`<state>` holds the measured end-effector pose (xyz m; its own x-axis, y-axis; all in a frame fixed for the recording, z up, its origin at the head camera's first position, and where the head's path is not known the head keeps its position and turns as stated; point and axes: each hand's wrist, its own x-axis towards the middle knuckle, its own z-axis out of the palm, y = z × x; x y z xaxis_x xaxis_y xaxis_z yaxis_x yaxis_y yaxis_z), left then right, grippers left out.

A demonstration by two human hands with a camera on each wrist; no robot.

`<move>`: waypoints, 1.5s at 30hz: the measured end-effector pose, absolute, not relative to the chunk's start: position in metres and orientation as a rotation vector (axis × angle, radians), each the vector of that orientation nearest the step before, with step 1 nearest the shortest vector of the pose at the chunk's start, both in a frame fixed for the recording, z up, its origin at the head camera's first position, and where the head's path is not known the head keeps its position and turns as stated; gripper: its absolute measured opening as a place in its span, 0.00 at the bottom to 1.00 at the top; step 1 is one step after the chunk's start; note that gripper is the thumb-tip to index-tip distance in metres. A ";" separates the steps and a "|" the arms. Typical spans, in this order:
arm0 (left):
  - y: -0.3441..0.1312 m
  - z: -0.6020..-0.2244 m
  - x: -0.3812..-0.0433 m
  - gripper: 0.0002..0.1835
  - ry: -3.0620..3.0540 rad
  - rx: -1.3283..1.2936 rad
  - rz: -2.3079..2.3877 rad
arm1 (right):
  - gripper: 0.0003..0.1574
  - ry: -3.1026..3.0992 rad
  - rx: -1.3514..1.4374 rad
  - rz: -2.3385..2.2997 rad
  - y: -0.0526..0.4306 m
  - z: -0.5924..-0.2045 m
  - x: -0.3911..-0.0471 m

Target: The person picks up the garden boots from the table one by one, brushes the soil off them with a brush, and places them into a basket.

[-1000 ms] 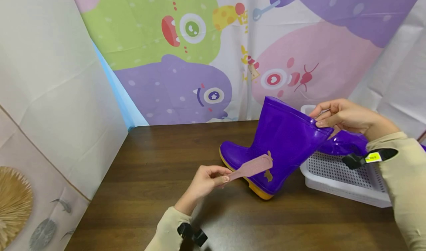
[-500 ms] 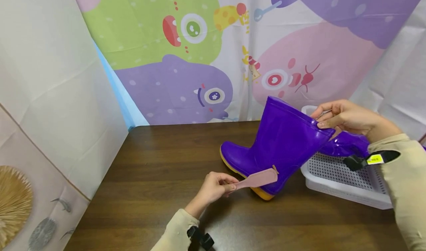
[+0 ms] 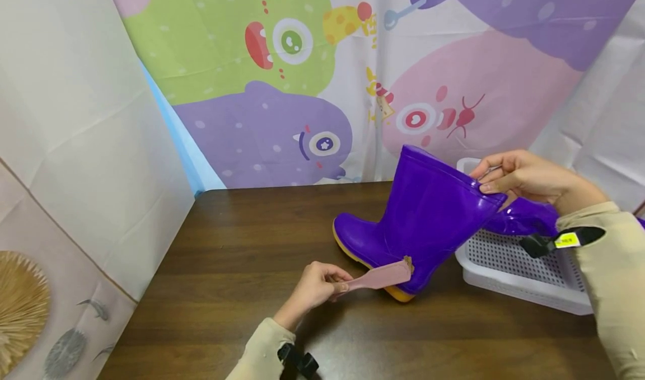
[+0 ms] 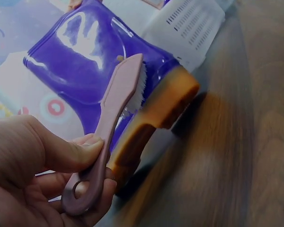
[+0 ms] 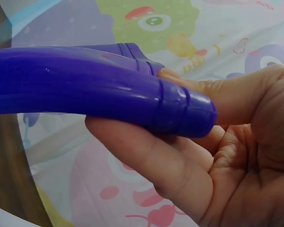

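Note:
A purple rain boot (image 3: 428, 212) with a yellow-orange sole (image 4: 173, 97) stands tilted on the wooden table, toe to the left. My right hand (image 3: 529, 178) pinches the rim of its shaft; the right wrist view shows thumb and fingers on either side of the boot rim (image 5: 184, 106). My left hand (image 3: 317, 287) grips a pink brush (image 3: 380, 276) by its handle. White bristles (image 4: 139, 90) face the boot near the heel, and in the head view the brush head overlaps the lower shaft. A brownish mark (image 3: 409, 262) shows at the brush's tip.
A white perforated basket (image 3: 524, 290) stands at the right, behind the boot, with another shiny purple boot (image 3: 521, 217) in it, partly hidden by my right arm. Cartoon-printed cloth (image 3: 302, 128) hangs along the table's back edge. Bare wood (image 3: 242, 290) lies to the left.
The brush has moved down along the boot's lower shaft, first right, then back left. Different parts of the brownish marks show around it. Right hand and boot have barely moved.

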<state>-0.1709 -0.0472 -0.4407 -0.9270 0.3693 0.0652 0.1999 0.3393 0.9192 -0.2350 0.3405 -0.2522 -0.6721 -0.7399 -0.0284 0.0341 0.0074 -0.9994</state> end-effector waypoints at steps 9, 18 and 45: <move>-0.056 -0.424 -0.161 0.05 2.391 0.545 1.650 | 0.19 1.718 -0.737 -1.723 0.343 -0.253 -0.235; -0.075 -0.412 -0.163 0.06 2.376 0.530 1.675 | 0.20 1.701 -0.755 -1.735 0.345 -0.255 -0.237; -0.018 -0.402 -0.164 0.07 2.226 0.594 1.848 | 0.21 1.673 -0.748 -1.763 0.345 -0.256 -0.238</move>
<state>-0.1640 -0.0182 -0.4018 -0.9023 0.4172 0.1087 0.1836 0.1437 0.9724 -0.2381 0.3449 -0.2560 -0.6679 -0.7442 0.0015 0.0373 -0.0355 -0.9987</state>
